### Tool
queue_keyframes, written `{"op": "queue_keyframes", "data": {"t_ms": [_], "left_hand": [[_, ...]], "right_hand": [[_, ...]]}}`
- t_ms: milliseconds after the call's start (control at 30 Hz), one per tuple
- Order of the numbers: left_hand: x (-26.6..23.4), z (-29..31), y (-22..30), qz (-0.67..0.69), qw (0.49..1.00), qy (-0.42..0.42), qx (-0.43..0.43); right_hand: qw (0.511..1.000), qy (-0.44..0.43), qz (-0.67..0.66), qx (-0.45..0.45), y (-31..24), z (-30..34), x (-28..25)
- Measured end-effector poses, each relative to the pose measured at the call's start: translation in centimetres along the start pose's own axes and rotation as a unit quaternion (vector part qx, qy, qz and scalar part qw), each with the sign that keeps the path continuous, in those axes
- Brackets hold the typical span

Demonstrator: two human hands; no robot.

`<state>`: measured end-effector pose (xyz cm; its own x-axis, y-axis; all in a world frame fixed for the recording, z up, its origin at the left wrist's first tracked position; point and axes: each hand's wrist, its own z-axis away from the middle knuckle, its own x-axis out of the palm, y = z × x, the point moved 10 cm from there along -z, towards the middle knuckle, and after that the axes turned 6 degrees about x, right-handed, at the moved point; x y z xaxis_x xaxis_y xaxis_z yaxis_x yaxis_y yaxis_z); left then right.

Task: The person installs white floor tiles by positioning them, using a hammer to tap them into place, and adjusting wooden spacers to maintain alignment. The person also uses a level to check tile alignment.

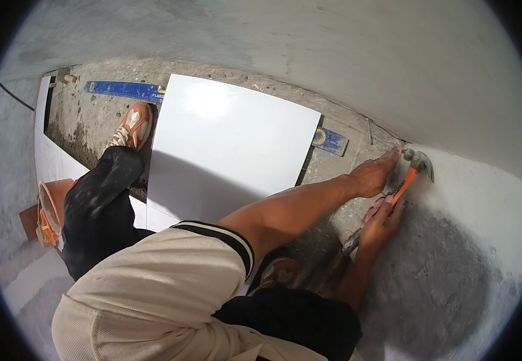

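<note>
My right hand (383, 224) is wrapped round the handle of a claw hammer (407, 180), which has an orange shaft, a dark grip end and a metal head. The hammer's head is close to the wall at the right-hand corner, right by the fingertips of my left hand (376, 174). Those left fingers are pinched together against the foot of the wall. Whatever they hold is too small to make out. My left arm stretches across the floor from a cream sleeve with a black cuff.
A large glossy white tile (231, 138) lies over a blue spirit level (122, 89), whose ends stick out either side. An orange bucket (53, 201) stands at the left near laid white tiles (62, 159). My shoe (133, 125) rests on rough floor. Grey walls (393, 72) enclose the space.
</note>
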<state>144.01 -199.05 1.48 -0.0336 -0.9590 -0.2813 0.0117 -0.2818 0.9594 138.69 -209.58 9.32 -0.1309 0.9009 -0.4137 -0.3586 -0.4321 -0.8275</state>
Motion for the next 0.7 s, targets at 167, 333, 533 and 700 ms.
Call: {"op": "queue_keyframes", "data": {"t_ms": [167,333,533,700], "left_hand": [[-0.2,0.2,-0.3,0.002,1.000,0.004,0.007],[-0.1,0.2,-0.7,0.008,1.000,0.010,-0.001],[0.3,-0.1,-0.8,-0.011,1.000,-0.006,-0.007],[0.0,-0.4,-0.3,0.001,1.000,-0.010,-0.010]], "right_hand": [[0.997,0.035,0.065,0.004,0.5,0.2,-0.4],[0.996,0.023,0.058,-0.060,-0.2,0.0,0.2],[0.990,0.069,0.033,-0.115,-1.6,1.2,-0.9],[0.973,0.044,0.163,-0.160,1.1,-1.5,-0.5]]}}
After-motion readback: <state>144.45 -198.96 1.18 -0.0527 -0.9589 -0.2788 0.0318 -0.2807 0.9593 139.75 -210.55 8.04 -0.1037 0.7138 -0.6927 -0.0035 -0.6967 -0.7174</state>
